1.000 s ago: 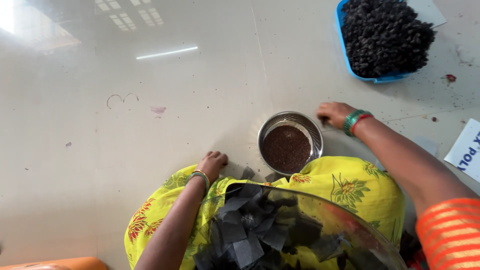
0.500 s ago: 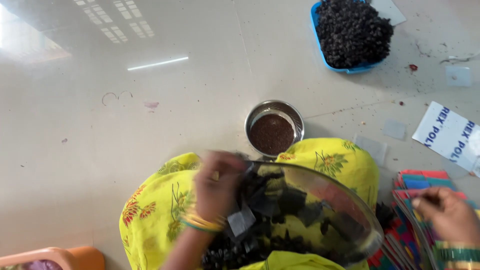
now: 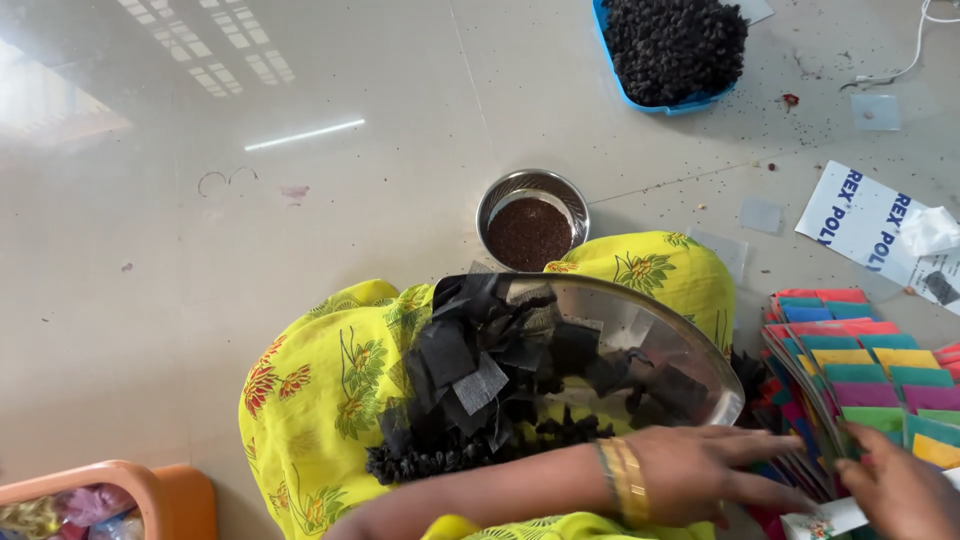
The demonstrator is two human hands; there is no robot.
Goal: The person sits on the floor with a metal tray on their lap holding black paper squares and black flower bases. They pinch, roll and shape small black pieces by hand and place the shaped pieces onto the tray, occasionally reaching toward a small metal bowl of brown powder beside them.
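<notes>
A wide steel bowl (image 3: 690, 345) rests on my lap over yellow flowered cloth (image 3: 320, 390). It holds several black net squares (image 3: 470, 365) and small dark clumps. My left hand (image 3: 715, 472), with gold bangles at the wrist, reaches across in front of the bowl, fingers spread and flat, tips next to a fanned stack of coloured packets (image 3: 860, 375). My right hand (image 3: 900, 495) is at the bottom right corner, fingers curled on the stack's near edge. A white patterned packet (image 3: 825, 518) lies just below it.
On the floor beyond my knees stands a small steel bowl of brown seeds (image 3: 530, 230). A blue tray of dark balls (image 3: 672, 45) sits at the far right, a printed white sheet (image 3: 865, 215) beside the packets. An orange basket (image 3: 120, 490) is at the bottom left.
My left hand has left the black net squares in the bowl and swung right to the packet stack. The right hand stays at the stack. The view has shifted slightly.
</notes>
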